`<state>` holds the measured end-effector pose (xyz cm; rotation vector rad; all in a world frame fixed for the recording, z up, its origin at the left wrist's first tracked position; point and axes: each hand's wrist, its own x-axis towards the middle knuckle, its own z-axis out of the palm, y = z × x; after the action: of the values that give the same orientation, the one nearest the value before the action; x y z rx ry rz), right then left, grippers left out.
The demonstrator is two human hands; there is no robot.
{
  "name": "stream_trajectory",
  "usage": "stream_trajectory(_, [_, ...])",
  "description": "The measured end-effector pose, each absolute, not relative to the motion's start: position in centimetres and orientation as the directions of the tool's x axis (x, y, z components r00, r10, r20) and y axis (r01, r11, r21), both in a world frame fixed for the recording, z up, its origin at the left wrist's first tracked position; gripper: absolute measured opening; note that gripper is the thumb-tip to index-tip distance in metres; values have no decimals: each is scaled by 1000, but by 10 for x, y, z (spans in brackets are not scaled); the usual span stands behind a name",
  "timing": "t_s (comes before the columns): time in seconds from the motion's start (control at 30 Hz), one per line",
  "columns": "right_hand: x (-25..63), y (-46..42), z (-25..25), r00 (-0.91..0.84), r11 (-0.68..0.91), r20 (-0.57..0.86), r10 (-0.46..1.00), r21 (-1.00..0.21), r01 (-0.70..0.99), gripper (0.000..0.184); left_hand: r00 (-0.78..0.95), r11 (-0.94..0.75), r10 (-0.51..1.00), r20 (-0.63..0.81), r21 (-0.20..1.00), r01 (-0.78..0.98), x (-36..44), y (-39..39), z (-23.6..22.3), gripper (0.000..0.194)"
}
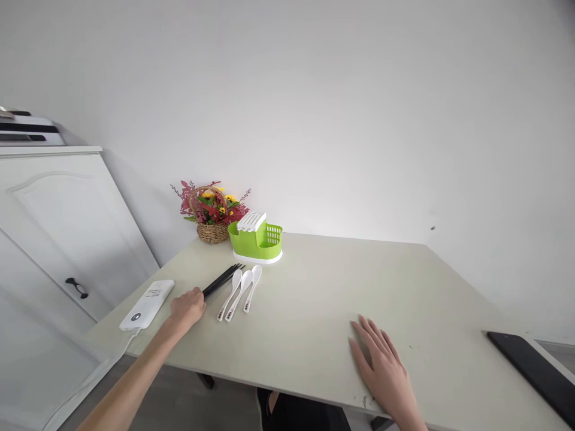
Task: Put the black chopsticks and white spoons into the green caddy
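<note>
My left hand [187,308] is closed around the near ends of a bundle of black chopsticks [221,281], which point away from me at a slant over the table. Just right of them lie three white spoons [242,290], bowls facing the wall and handles toward me. Behind the spoons stands a green and white cutlery holder [254,242] with a slotted white top piece and a lattice-walled side compartment. My right hand [381,365] rests flat near the table's front edge, fingers stretched out, holding nothing.
A white power bank [148,305] with a cable lies left of my left hand. A wicker basket of flowers [212,232] stands behind, beside the holder. A black flat device [534,371] lies at the table's [314,311] right edge. A white cabinet [67,239] is at left.
</note>
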<state>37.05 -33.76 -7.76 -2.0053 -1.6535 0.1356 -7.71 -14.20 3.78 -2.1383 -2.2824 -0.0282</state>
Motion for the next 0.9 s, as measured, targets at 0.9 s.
stream_trajectory(0.9, [371,-337,-79,276,-134,251,928,-467,874,60,182,-113,980,-86,513,851,65,-217,28,54])
